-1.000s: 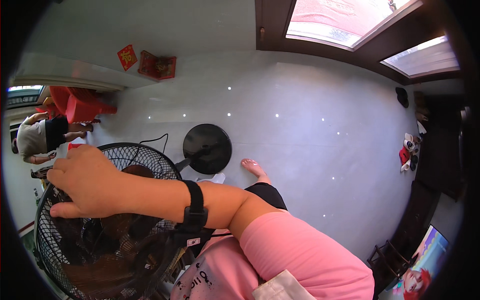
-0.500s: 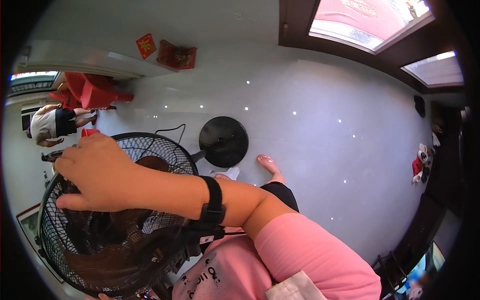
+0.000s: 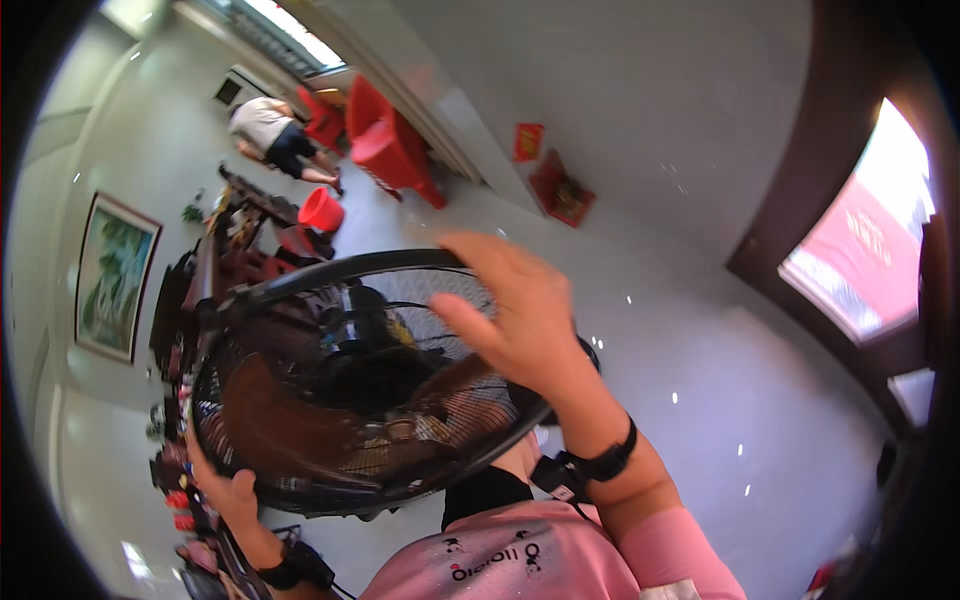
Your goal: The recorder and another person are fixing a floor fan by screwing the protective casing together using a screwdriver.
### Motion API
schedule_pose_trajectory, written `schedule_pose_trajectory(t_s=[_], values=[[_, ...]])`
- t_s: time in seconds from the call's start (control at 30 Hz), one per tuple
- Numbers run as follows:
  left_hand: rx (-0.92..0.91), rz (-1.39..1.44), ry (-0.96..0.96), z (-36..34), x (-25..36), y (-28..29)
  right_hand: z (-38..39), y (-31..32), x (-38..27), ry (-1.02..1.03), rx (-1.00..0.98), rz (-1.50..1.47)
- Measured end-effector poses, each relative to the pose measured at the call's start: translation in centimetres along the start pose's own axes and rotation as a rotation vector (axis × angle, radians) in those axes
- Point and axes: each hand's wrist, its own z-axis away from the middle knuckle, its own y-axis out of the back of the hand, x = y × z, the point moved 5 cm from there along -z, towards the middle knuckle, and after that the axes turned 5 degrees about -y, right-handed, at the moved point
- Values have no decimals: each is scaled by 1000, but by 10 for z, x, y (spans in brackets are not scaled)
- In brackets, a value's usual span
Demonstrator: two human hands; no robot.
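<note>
A black fan (image 3: 395, 475) with a round wire cage and brown blades is tilted in front of my body. Dark machinery shows at its middle. My left hand (image 3: 232, 497) grips the lower left rim, thumb on the near side and the other fingers hidden behind the cage. At the upper right rim is my right hand (image 3: 520, 315), slightly blurred, with thumb and fingers spread apart over the cage edge. Whether its fingertips touch the rim is unclear. Both wrists wear black straps.
Beyond the fan are red plastic chairs (image 3: 385, 145), a red bucket (image 3: 321, 210) and a bending person (image 3: 270, 130). Dark furniture (image 3: 225, 235) lines the left wall under a framed picture (image 3: 117, 275). A dark-framed door (image 3: 850, 150) stands at right.
My right hand has moved from the fan's far left rim to its upper right. My left hand has come into view on the rim. The fan is tilted differently, and the view has turned.
</note>
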Motion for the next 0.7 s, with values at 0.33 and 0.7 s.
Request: schedule_pose_trajectory(t_s=[0.33,0.7], values=[[83,217,37,-16,66,-28,2,11,13,-24,-67,-32],[104,69,-78,-16,75,-30,9,12,22,-66,-68,-56]])
